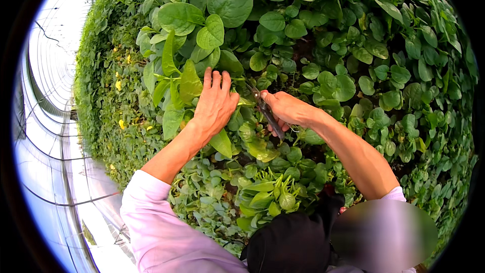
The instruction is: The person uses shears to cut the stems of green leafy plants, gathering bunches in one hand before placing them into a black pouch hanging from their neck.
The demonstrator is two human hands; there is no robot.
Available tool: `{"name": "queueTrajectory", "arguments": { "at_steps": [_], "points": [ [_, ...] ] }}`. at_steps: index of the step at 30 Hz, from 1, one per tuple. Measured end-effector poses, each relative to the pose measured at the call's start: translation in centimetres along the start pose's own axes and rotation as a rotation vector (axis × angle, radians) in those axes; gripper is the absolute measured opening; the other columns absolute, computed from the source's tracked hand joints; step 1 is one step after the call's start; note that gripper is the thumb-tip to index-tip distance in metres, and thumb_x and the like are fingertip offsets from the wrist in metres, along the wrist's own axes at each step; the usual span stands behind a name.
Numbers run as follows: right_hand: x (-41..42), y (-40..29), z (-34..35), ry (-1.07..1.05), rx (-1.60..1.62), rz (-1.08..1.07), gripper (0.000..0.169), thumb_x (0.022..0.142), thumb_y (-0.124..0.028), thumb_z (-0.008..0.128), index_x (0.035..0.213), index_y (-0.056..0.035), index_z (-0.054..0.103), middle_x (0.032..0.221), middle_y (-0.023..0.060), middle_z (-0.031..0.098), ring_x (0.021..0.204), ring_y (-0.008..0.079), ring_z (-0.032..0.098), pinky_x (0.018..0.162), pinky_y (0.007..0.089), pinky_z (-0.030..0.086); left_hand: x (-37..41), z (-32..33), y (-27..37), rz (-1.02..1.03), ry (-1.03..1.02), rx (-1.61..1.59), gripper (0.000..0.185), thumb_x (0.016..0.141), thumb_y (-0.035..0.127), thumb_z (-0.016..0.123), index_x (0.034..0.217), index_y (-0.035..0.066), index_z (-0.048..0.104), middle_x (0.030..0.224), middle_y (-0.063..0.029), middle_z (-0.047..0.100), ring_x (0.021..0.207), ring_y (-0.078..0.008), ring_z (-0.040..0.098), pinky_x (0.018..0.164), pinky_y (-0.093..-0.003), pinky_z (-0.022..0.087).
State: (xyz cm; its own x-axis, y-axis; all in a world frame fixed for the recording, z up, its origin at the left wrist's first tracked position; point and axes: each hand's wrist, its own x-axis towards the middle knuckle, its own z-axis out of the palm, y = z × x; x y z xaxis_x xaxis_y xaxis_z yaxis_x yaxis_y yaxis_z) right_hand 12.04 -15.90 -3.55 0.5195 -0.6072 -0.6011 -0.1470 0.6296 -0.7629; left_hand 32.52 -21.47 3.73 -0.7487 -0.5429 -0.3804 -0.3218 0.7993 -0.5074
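Observation:
My left hand (216,102) rests on a leafy green shoot (190,82), its fingers spread along the stems; its palm side is hidden, so whether it grips a stem cannot be told. To its right, my right hand (286,110) holds a pair of pruning shears (267,112) with dark handles and a coiled spring. The blades point up and left, close to a green stem (238,79) beside my left fingertips. Below both hands, near my body, lies a bunch of leafy cuttings (274,197), with several cut stem ends showing.
Dense, broad-leaved green plants (335,87) surround both hands, with dark soil between some of them. Small yellow flowers (118,85) dot the lower plants at the left. A curved greenhouse wall of film and thin ribs (53,148) runs along the far left.

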Motion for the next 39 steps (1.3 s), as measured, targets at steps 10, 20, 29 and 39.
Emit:
{"name": "queueTrajectory", "arguments": {
  "at_steps": [10, 20, 29, 39],
  "points": [
    [-3.3, 1.9, 1.7, 0.230, -0.176, -0.139, 0.064, 0.106, -0.043, 0.022, 0.078, 0.0040, 0.056, 0.063, 0.0123, 0.062, 0.062, 0.0282, 0.064, 0.071, 0.0427, 0.052, -1.2, -0.1, 0.5, -0.140, 0.005, -0.114, 0.017, 0.077, 0.010, 0.061, 0.093, 0.006, 0.065, 0.131, -0.0367, 0.048, 0.114, -0.0437, 0.051, 0.102, -0.0554, 0.034],
    [-3.6, 1.3, 4.0, 0.171, 0.083, -0.157, 0.061, 0.106, -0.050, 0.024, 0.092, 0.0018, 0.054, 0.068, 0.0108, 0.061, 0.056, 0.0201, 0.060, 0.057, 0.0365, 0.052, -1.7, -1.6, 2.2, -0.145, 0.076, -0.146, 0.016, 0.075, 0.011, 0.062, 0.090, 0.006, 0.062, 0.126, -0.0325, 0.051, 0.108, -0.0386, 0.052, 0.096, -0.0481, 0.037],
    [-7.0, 5.2, 4.6, 0.285, 0.395, -0.191, 0.064, 0.106, -0.055, 0.021, 0.124, -0.0030, 0.054, 0.073, 0.0104, 0.066, 0.060, 0.0184, 0.066, 0.057, 0.0277, 0.049, -5.5, -1.0, 1.7, -0.015, 0.124, -0.173, 0.040, 0.077, 0.010, 0.064, 0.116, 0.008, 0.057, 0.094, -0.0108, 0.056, 0.092, -0.0255, 0.053, 0.085, -0.0429, 0.040],
    [-2.1, 0.3, 3.0, 0.155, -0.249, -0.099, 0.073, 0.107, -0.043, 0.022, 0.063, 0.0040, 0.058, 0.062, 0.0153, 0.064, 0.064, 0.0343, 0.067, 0.077, 0.0461, 0.053, -0.3, 1.7, 1.1, -0.201, -0.254, -0.150, 0.084, 0.070, 0.020, 0.076, 0.146, 0.003, 0.042, 0.094, -0.0084, 0.068, 0.089, -0.0222, 0.062, 0.087, -0.0414, 0.039]
  ]
}}
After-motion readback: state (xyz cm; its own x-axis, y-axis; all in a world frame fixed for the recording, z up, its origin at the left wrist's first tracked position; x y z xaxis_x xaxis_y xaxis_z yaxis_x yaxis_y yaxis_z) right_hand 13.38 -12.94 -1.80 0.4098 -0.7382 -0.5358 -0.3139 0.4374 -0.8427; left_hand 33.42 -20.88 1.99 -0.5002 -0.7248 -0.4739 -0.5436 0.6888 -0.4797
